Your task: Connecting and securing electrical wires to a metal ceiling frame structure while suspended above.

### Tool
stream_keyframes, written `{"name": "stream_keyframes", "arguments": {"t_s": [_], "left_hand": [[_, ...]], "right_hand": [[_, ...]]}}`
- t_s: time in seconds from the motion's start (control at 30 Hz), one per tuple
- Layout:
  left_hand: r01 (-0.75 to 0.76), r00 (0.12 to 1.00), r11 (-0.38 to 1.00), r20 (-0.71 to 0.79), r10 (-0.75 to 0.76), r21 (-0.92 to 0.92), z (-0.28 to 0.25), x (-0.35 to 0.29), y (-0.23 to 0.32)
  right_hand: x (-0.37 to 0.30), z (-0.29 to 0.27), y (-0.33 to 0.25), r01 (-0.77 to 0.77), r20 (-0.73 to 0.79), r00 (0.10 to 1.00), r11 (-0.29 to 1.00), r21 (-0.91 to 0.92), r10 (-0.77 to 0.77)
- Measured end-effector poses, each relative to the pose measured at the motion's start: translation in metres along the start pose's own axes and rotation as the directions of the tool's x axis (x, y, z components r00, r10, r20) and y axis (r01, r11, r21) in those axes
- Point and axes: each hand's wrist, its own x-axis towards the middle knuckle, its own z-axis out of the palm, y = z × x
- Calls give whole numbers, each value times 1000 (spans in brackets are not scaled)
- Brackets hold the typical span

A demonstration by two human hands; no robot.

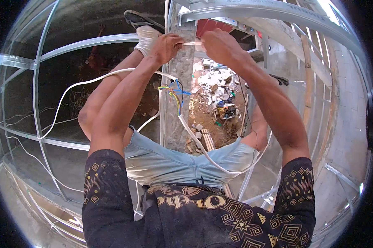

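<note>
Both arms reach out ahead of me over the metal framing. My left hand (168, 47) is closed with its fingertips pinching one end of a thin pale strip (192, 44). The other end runs into my right hand (220, 46), whose fingers are curled and partly hidden behind its back. The strip is stretched straight between them; whether it is cable or tape I cannot tell. Below the hands, two white cables (193, 138) meet with their sheaths stripped. Their blue, yellow-green and dark wires (176, 94) spread out and touch nothing in my hands.
Silver metal studs (37, 89) form an open grid on the left. A metal channel (252, 11) crosses above my hands, beside a concrete wall top (180, 68). Far beneath lies a rubbish pile (219, 84) on bare ground. A wooden pole (307, 78) stands at the right.
</note>
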Motion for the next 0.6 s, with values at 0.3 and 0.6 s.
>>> {"name": "stream_keyframes", "arguments": {"t_s": [0.3, 0.6], "left_hand": [[40, 993, 998, -109, -46, -57, 10, -11, -5], [89, 995, 995, 35, -91, 38, 12, -7, -18]], "right_hand": [[63, 56, -33, -48, 29, 998, 999, 26, 47], [42, 33, -5, -470, 649, 757, 756, 456, 79]]}}
